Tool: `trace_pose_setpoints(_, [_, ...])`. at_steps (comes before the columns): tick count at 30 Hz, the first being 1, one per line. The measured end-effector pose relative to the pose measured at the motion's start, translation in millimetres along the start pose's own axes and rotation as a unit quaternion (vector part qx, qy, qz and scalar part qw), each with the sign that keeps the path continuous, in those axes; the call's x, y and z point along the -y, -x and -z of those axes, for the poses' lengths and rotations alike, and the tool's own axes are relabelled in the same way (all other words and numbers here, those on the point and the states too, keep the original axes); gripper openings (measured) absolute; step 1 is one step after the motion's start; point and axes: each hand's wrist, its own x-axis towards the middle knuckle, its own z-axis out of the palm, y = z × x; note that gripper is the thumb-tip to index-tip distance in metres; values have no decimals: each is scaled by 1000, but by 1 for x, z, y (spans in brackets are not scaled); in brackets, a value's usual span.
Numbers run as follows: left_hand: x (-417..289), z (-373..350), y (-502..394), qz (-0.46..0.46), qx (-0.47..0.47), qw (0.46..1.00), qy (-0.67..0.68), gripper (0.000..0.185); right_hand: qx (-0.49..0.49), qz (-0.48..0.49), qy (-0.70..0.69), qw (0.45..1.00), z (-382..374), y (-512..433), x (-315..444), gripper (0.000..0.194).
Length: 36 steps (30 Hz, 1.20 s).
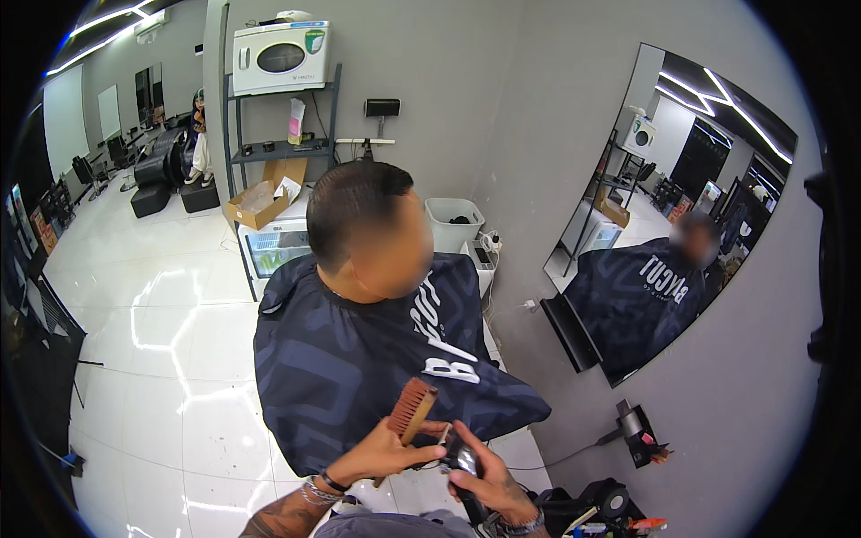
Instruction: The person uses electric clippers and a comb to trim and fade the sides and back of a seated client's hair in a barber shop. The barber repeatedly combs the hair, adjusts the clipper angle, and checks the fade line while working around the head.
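Note:
My left hand (385,452) holds a wooden-backed brush (418,410) with reddish bristles, its bristle end pointing up. The thumb of that hand reaches to the head of a hair clipper (463,460), dark with a shiny metallic part. My right hand (490,476) is closed around the clipper's body. Both hands meet low in front of me, just below the edge of a dark patterned barber cape (336,376) with white lettering. A seated person (360,228) with short dark hair wears the cape, head turned to the right. A small pale part at the clipper's head is partly hidden by my fingers.
A wall mirror (672,222) hangs at the right, above a black ledge (570,335). A hair dryer (630,422) sits in a wall holder. Tools crowd a trolley (605,501) at lower right. A metal shelf (279,156) and white bin (455,218) stand beyond; another person (200,144) sits far left.

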Motion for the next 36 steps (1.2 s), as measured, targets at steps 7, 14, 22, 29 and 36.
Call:
trace_pose_setpoints(7, [-38,71,6,43,-56,997,21,54,121,53,105,986,-25,-87,34,86])
trace_pose_setpoints(14, [-45,78,-12,27,-130,991,16,56,173,15,46,984,-18,-128,71,85])
trace_pose_setpoints(22, [-42,78,-28,35,-171,983,58,47,161,30,41,986,-18,-153,83,82])
trace_pose_setpoints(29, [-53,112,-90,-93,-432,890,116,33,34,159,68,984,-30,-205,124,78])
trace_pose_setpoints(36, [-55,135,-155,-180,-518,812,198,38,-50,194,198,960,-36,-268,152,80])
